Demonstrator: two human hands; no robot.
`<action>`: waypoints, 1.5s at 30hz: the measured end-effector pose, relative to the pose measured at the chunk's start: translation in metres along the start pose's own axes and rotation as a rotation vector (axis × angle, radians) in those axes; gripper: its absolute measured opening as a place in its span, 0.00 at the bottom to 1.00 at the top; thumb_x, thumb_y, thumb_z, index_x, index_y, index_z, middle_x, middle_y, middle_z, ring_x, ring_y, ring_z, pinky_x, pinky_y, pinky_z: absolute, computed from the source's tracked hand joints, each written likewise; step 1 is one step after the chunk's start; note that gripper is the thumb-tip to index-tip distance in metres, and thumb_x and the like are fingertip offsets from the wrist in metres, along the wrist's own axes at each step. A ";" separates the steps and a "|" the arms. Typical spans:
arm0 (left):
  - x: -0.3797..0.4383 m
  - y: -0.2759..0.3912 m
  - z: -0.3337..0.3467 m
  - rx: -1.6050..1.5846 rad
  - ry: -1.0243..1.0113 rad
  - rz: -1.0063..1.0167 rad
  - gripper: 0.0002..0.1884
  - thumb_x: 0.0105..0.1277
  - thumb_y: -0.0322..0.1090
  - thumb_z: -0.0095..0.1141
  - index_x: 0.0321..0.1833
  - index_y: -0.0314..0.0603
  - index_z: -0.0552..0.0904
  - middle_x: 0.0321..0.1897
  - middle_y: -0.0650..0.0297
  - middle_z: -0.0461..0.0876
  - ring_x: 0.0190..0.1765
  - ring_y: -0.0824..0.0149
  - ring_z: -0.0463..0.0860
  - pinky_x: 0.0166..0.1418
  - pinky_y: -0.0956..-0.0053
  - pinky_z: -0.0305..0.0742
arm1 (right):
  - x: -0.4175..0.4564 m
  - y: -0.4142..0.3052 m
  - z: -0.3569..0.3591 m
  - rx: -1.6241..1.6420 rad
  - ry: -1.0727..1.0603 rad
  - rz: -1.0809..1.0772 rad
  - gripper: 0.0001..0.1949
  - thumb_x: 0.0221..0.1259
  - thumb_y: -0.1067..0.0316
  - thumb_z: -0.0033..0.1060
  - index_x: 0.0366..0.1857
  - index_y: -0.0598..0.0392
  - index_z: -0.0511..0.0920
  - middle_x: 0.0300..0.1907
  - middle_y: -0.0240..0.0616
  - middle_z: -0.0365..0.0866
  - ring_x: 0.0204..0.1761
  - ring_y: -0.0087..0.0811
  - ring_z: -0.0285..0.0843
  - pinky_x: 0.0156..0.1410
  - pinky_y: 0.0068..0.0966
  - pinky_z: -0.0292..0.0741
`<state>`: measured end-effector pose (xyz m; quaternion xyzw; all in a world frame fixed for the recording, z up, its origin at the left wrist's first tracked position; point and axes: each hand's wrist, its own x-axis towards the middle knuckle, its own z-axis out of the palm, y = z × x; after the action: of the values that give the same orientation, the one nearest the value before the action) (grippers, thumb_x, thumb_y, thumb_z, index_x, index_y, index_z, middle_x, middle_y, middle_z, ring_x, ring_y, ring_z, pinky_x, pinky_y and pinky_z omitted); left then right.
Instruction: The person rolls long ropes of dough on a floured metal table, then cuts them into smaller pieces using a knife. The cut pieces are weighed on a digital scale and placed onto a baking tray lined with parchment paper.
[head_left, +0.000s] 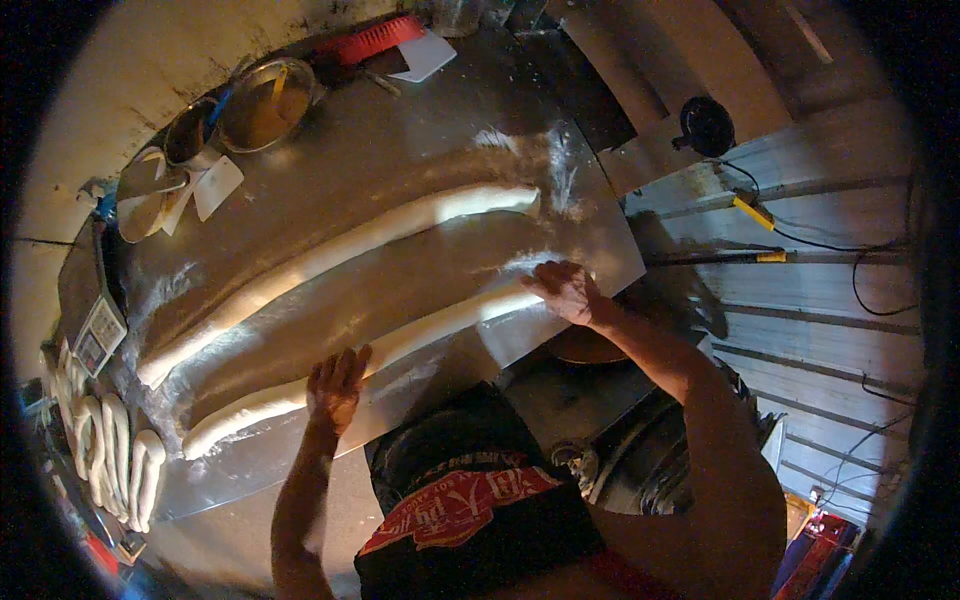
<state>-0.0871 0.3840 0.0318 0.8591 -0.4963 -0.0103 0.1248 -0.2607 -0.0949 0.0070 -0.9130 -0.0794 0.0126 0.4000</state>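
Two long ropes of pale dough lie across a metal worktop (420, 315). My left hand (335, 390) rests palm down across the near dough rope (420, 334), left of its middle, with the fingers pointing away from me. At that rope's right end is my right hand (564, 291), its fingers bent over the dough; the palm and the tip of the rope are hidden, so I cannot tell whether it grips. The far dough rope (337, 251) runs roughly parallel, touched by neither hand. Streaks of flour (559, 172) mark the metal around both.
Folded dough strips (112, 457) lie at the left edge beside a digital scale (101, 337). At the back left stand a round metal basin (266, 105) and a metal pot (191, 135), with white scrapers (217, 187) nearby. A red brush (375, 41) lies farther back. Cables (825, 244) cross the right side.
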 end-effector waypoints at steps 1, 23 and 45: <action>-0.001 -0.002 0.000 -0.003 -0.073 -0.004 0.33 0.57 0.35 0.72 0.70 0.51 0.80 0.62 0.61 0.83 0.61 0.56 0.84 0.61 0.57 0.81 | 0.003 0.004 0.001 -0.373 -0.211 0.183 0.30 0.66 0.57 0.61 0.74 0.46 0.72 0.61 0.43 0.81 0.62 0.40 0.81 0.66 0.42 0.79; 0.088 0.113 0.065 -0.163 0.077 0.078 0.27 0.70 0.36 0.62 0.73 0.44 0.76 0.65 0.55 0.81 0.65 0.52 0.81 0.70 0.53 0.75 | -0.057 0.002 0.027 -0.284 0.131 0.245 0.43 0.56 0.55 0.79 0.76 0.53 0.66 0.77 0.45 0.65 0.75 0.50 0.65 0.81 0.46 0.62; 0.142 0.069 0.089 -0.265 -0.065 0.169 0.37 0.63 0.47 0.70 0.73 0.40 0.74 0.64 0.52 0.78 0.63 0.48 0.79 0.66 0.53 0.76 | 0.022 0.048 -0.020 1.295 -0.102 -0.039 0.44 0.63 0.42 0.76 0.81 0.40 0.64 0.76 0.35 0.70 0.85 0.46 0.53 0.83 0.56 0.59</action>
<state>-0.0861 0.2111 -0.0241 0.7895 -0.5647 -0.0929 0.2215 -0.2311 -0.1378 -0.0141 -0.4838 -0.0911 0.0940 0.8653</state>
